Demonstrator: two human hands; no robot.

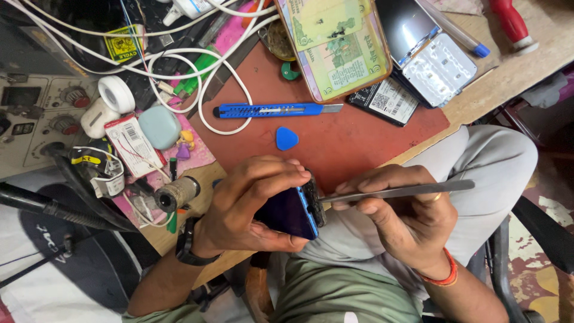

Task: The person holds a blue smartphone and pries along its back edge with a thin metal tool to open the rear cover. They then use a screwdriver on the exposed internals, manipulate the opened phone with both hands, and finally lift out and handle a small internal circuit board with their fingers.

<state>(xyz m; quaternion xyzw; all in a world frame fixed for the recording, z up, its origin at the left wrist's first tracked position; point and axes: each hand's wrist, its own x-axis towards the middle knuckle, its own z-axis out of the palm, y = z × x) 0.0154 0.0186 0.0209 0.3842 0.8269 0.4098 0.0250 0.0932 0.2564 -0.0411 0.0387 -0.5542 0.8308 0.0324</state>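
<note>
I see the cluttered counter [359,143] above my lap. My left hand [245,206] grips a dark blue phone [290,212] just off its edge; my right hand [397,218] pinches a metal pry tool [394,191] against the phone's end. A slip could, I judge, gouge the phone or jab my fingers [287,173].

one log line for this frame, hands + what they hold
left hand: grips dark blue phone | right hand: holds metal tweezers, tip at phone edge | nearby: blue pick, blue utility knife on red mat
</note>
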